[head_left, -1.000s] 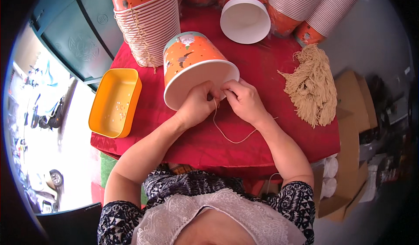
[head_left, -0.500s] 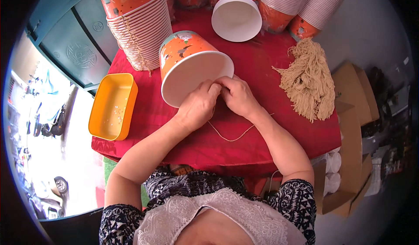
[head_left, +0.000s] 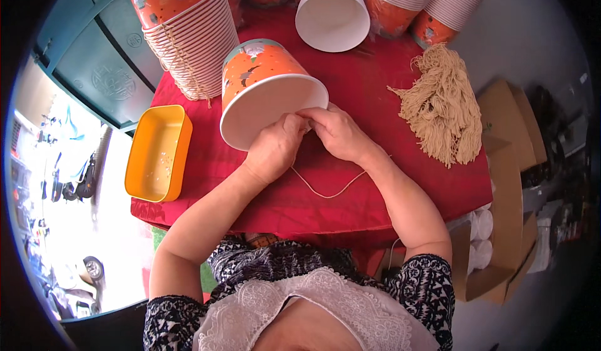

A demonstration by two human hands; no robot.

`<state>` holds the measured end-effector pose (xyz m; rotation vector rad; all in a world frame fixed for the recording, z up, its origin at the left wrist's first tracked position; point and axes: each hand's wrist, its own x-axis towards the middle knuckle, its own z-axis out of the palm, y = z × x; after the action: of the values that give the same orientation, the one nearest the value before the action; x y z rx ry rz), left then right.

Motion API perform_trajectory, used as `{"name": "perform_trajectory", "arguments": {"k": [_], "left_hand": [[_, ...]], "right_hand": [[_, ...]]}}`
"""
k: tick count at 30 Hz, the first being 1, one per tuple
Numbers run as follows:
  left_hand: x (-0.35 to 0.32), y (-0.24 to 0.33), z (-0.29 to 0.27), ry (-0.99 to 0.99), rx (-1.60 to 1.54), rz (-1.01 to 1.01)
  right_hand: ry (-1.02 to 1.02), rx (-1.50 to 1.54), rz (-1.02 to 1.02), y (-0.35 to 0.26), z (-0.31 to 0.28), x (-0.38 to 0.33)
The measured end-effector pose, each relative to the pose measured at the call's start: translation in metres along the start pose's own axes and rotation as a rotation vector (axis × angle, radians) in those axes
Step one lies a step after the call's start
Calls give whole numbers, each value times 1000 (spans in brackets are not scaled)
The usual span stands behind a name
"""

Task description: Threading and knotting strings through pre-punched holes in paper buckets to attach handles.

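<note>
The left hand [head_left: 273,146] and right hand [head_left: 341,133] are brought together, fingers closed, at the rim of an orange bucket [head_left: 266,101] tilted on the tabletop [head_left: 366,82]; what is pinched is hidden. A thread [head_left: 332,196] is looped below, a yellow tray [head_left: 156,154] placed leftward.

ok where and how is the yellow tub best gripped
Probably grip the yellow tub by its long right wall, left hand coming from the right, thumb inside: it sits open-topped, with that wall nearest the hand.
</note>
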<state>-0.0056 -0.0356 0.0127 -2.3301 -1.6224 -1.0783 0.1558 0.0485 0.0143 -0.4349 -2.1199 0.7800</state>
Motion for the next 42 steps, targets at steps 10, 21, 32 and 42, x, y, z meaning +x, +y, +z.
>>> {"name": "perform_trajectory", "arguments": {"k": [10,21,32,42], "left_hand": [[-2,1,-3,3,27,-13],[3,0,-20,-63,-282,-303],[6,-2,-28,-105,-428,-308],[9,-1,-24,-205,-567,-388]], "right_hand": [[-155,-42,31,-8,-14,1],[-267,-83,67,-14,-17,1],[-326,-160,-56,-14,-18,-2],[-348,-150,-43,-2,-15,-3]]}}
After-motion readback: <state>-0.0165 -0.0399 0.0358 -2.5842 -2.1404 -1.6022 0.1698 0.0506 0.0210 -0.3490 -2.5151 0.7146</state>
